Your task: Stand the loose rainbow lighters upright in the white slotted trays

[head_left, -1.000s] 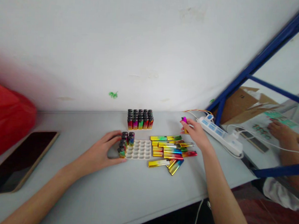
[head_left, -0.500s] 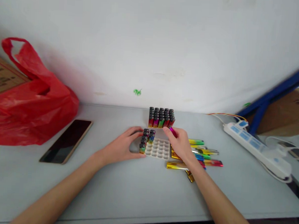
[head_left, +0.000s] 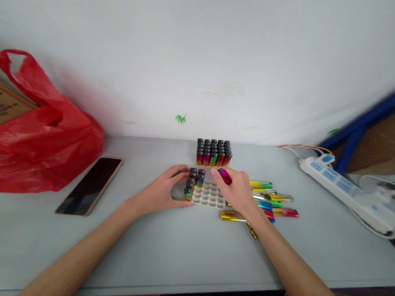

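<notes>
- Right hand [head_left: 239, 193] is pinching a magenta lighter [head_left: 225, 176] in closed fingers, hovering over the white tray [head_left: 210, 196].
- Left hand [head_left: 164, 192] is bracing the tray's left edge, fingers curled open.
- Risk: a tilted entry is likely knocking seated lighters [head_left: 193, 182] over.

You worked under bright, even light that threw only faint, soft shadows on the counter [head_left: 186, 252], the clearest under your left hand [head_left: 164, 194]. The wall [head_left: 201, 56] was nearly washed out. The phone screen [head_left: 91, 185] carried a dull sheen. The whole picture looked slightly soft, your forearms blurred at the bottom edge, and the wide lens bent the counter's far edge.
</notes>
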`<state>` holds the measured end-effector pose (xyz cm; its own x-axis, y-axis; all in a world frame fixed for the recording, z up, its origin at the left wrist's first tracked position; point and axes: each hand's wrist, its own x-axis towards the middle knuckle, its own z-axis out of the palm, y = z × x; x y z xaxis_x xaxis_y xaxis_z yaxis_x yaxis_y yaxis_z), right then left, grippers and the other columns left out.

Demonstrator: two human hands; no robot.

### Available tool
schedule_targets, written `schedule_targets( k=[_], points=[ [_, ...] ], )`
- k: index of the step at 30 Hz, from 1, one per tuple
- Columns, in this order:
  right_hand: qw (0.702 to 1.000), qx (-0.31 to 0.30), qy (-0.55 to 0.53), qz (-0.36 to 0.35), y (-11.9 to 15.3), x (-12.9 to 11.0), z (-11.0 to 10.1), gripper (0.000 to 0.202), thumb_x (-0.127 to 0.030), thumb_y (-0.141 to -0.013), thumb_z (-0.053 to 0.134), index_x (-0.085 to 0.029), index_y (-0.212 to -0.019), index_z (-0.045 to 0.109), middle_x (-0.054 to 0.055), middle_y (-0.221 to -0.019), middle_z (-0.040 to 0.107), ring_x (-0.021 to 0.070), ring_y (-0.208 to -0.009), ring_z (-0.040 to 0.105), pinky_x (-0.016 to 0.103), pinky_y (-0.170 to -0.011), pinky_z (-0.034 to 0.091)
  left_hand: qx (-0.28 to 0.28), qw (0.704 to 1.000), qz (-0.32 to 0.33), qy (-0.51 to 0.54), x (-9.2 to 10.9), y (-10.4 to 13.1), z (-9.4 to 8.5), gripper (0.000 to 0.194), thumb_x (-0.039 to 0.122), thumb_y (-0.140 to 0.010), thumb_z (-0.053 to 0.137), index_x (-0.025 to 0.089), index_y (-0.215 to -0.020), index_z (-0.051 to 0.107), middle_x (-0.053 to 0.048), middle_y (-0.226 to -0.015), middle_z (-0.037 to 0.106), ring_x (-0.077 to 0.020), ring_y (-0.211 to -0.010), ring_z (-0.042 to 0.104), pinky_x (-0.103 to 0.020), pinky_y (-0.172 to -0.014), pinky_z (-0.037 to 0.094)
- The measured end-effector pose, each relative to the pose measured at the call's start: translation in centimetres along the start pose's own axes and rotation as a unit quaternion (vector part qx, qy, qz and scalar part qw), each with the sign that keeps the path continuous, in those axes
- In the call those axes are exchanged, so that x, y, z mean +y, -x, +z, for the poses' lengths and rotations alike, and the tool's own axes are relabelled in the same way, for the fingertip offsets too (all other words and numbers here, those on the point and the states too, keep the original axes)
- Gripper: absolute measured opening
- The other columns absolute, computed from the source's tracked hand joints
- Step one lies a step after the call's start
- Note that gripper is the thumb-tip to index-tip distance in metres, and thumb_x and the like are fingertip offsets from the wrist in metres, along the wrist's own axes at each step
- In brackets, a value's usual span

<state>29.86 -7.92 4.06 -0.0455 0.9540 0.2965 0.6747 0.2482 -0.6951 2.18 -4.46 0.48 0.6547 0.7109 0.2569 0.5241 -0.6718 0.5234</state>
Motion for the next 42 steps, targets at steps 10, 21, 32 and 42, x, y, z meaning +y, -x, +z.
schedule_targets(
  k=[10, 21, 32, 42],
  points=[
    [1.0, 0.01, -0.003, 0.015, 0.3, 0.4, 0.3, 0.034, -0.044, -0.102, 0.057, -0.028, -0.073, 0.049, -0.004, -0.057, 0.053, 0.0164, -0.054, 0.046, 0.03, -0.06, 0.034, 0.007, 1.0, 0.006, -0.005, -0.2, 0.0, 0.0, 0.075, 0.066, -0.085, 0.092, 0.022, -0.142, 0.072, -0.019, -0.159, 0.064, -0.041, -0.145, 0.066, -0.058, -0.127, 0.055],
    [0.99, -0.065, 0.022, -0.122, 0.7, 0.3, -1.1, 0.037, -0.047, -0.118, 0.05, -0.025, -0.09, 0.059, 0.006, -0.096, 0.068, 0.0233, -0.09, 0.066, 0.034, -0.084, 0.05, -0.001, 1.0, -0.007, 0.001, 0.1, 0.0, 0.1, 0.077, 0.064, -0.084, 0.093, 0.021, -0.144, 0.071, -0.018, -0.159, 0.064, -0.0392, -0.147, 0.063, -0.055, -0.13, 0.052],
    [0.979, -0.143, 0.029, -0.145, 0.8, 0.5, 0.0, 0.028, -0.038, -0.117, 0.061, -0.022, -0.095, 0.067, 0.003, -0.086, 0.077, 0.0212, -0.074, 0.071, 0.032, -0.071, 0.05, 0.005, 1.0, 0.01, 0.01, 0.2, 0.0, 0.1, 0.075, 0.064, -0.085, 0.093, 0.018, -0.141, 0.071, -0.02, -0.157, 0.065, -0.04, -0.146, 0.064, -0.055, -0.128, 0.053],
    [0.962, -0.141, 0.155, -0.176, 0.6, -0.2, 1.1, 0.04, -0.051, -0.114, 0.064, -0.019, -0.093, 0.071, 0.006, -0.087, 0.077, 0.0225, -0.081, 0.07, 0.037, -0.086, 0.047, 0.01, 1.0, 0.012, -0.004, -0.4, 0.0, 0.3, 0.072, 0.067, -0.091, 0.085, 0.02, -0.143, 0.07, -0.015, -0.159, 0.064, -0.0399, -0.146, 0.064, -0.055, -0.129, 0.053]
  ],
)
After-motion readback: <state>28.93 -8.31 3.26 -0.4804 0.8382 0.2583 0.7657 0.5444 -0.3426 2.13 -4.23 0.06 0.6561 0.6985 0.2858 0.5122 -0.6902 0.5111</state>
